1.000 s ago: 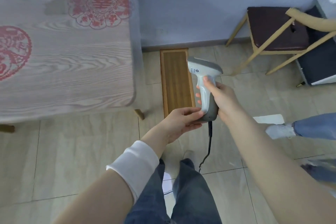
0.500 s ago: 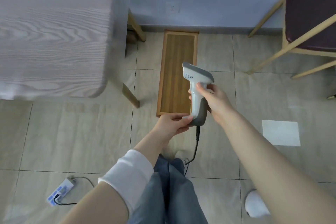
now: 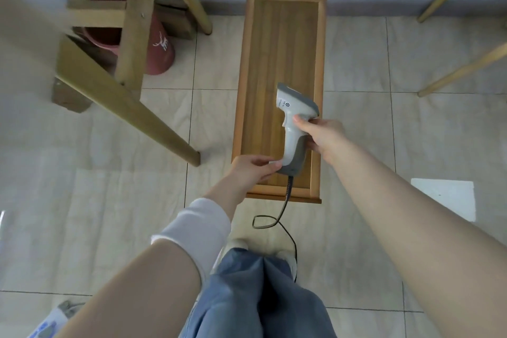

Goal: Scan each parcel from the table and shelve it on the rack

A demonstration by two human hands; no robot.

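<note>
A white and grey handheld barcode scanner (image 3: pixel 294 121) hangs low over a long wooden tray (image 3: pixel 247 85) lying on the tiled floor. My right hand (image 3: pixel 319 133) grips the scanner's handle just under the head. My left hand (image 3: pixel 253 170) pinches the grey base of the handle from the left. The scanner's black cable (image 3: pixel 277 221) drops from the base and loops on the floor by my feet. No parcel and no rack are in view.
Wooden table legs (image 3: pixel 129 101) slant in from the left, with a dark red bin (image 3: pixel 157 46) behind them by the wall. Chair legs (image 3: pixel 463 68) cross the top right. A white sheet (image 3: pixel 452 197) lies on the tiles at right, a power strip (image 3: pixel 48 328) at bottom left.
My view has tipped down and forward: the tabletop has left the frame and its legs and the red bin now show. Both hands have lowered the scanner over the tray's near end.
</note>
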